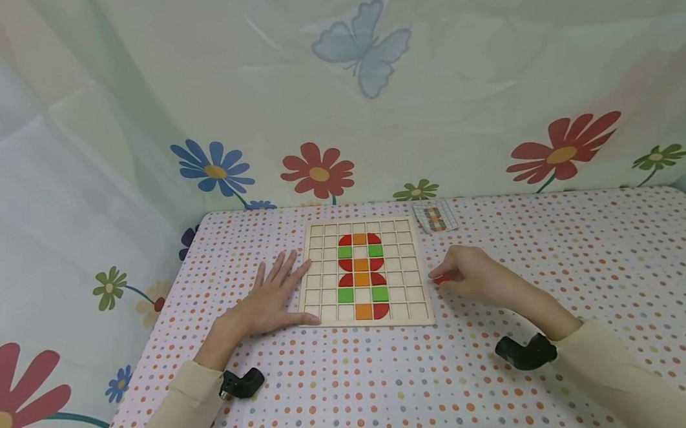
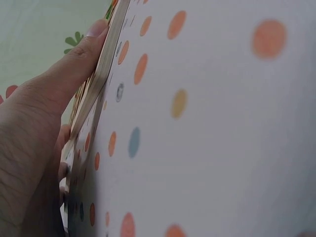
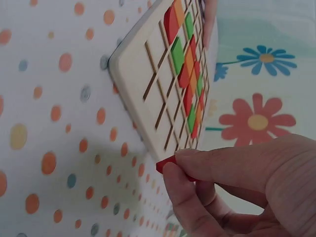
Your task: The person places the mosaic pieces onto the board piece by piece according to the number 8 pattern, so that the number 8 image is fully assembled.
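Observation:
A square wooden grid board (image 1: 404,311) lies on the dotted cloth with red, orange and green tiles set in its middle columns. Red tiles with a rounded corner, such as the red tile (image 1: 381,311) at the near end, flank square orange ones. My left hand (image 1: 265,300) lies spread at the board's left edge, its thumb (image 2: 81,57) resting on the near rim. Off the board's right edge, my right hand (image 1: 470,272) pinches a small red tile (image 3: 168,163) between thumb and fingers. Part of that tile is hidden by the fingertips.
A small printed card (image 1: 435,217) with a coloured grid pattern lies beyond the board's far right corner. Polka-dot cloth (image 1: 322,381) covers the table. Behind it hangs a curtain (image 1: 257,74) with flowers and a butterfly. Black wrist cameras (image 1: 526,351) sit on both forearms.

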